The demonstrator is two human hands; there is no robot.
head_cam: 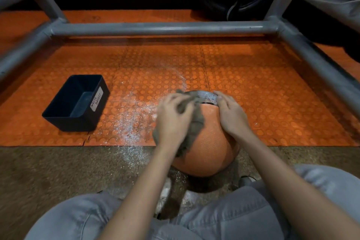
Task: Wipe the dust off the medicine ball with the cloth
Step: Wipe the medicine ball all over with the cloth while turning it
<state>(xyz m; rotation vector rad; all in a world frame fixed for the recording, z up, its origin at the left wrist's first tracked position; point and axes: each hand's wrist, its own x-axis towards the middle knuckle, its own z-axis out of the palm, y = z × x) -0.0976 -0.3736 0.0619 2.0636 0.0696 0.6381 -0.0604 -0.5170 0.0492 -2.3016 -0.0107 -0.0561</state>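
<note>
An orange medicine ball sits on the floor just in front of my knees, with a grey band across its top. A crumpled grey cloth lies over the ball's upper left side. My left hand grips the cloth against the ball, fingers curled into it. My right hand rests on the ball's upper right side with fingers fairly straight, fingertips at the grey band. White dust is scattered on the floor left of the ball.
A dark bin labelled "waste basket" stands on the orange studded mat to the left. A grey metal tube frame crosses behind and along both sides. Black equipment stands at the back. My knees fill the bottom.
</note>
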